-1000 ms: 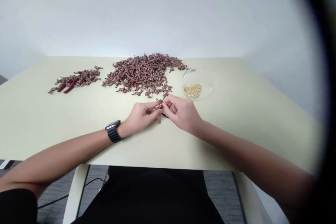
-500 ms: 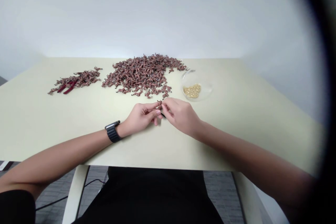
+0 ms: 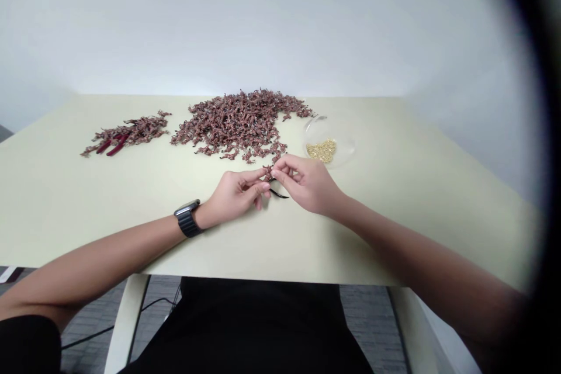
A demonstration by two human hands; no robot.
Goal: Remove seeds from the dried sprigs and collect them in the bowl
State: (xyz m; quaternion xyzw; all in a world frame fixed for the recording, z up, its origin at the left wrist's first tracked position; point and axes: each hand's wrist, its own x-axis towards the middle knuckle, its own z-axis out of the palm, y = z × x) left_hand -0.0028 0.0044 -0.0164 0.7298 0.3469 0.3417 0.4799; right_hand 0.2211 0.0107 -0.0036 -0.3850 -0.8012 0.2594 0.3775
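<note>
Between the thumb and fingers of my left hand [image 3: 239, 194] is a small reddish-brown figurine [image 3: 267, 172], mostly covered by the fingertips. My right hand [image 3: 309, 181] is closed in a pinch against the figurine's right side; what sits between those fingertips is too small to make out. A thin black curved strand [image 3: 280, 194] sticks out below the fingertips, between the two hands. Just beyond the hands spreads a large pile of similar brown figurines [image 3: 239, 123] with dark tips.
A clear round dish [image 3: 346, 149] with small gold-coloured pieces [image 3: 322, 151] stands right of the pile. At the left lies a smaller heap of brown figurines [image 3: 146, 128], with dark red tool handles [image 3: 117, 145] on it. The pale table's front edge [image 3: 263, 279] is close to my body.
My right hand has shifted slightly up and turned, its fingers now more in sight. More of the black strand shows below it. My left hand has stayed almost still.
</note>
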